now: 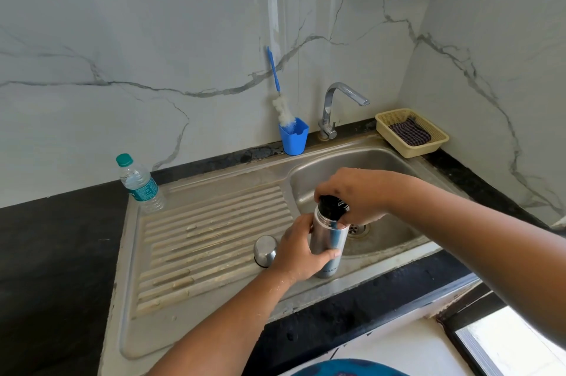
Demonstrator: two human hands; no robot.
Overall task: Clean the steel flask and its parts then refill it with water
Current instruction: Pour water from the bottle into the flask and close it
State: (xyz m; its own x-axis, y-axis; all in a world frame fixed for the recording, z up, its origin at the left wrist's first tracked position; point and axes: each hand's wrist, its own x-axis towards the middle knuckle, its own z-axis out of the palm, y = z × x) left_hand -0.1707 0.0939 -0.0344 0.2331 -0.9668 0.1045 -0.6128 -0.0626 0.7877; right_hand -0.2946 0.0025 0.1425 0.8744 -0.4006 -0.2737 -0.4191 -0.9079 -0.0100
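Flask (328, 240) upright on the sink (309, 167) edge beside the basin. Left hand (298, 253) wraps its body; right hand (352, 195) fingers clamp the black stopper (330, 207). Looks like unscrewing. Steel cup (265, 250) lies left of flask. Next: twist stopper free, body held steady.

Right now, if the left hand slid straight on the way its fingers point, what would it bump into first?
It already grips the steel flask, so the left hand would push that first; beyond lies the sink basin, though depth is unclear.
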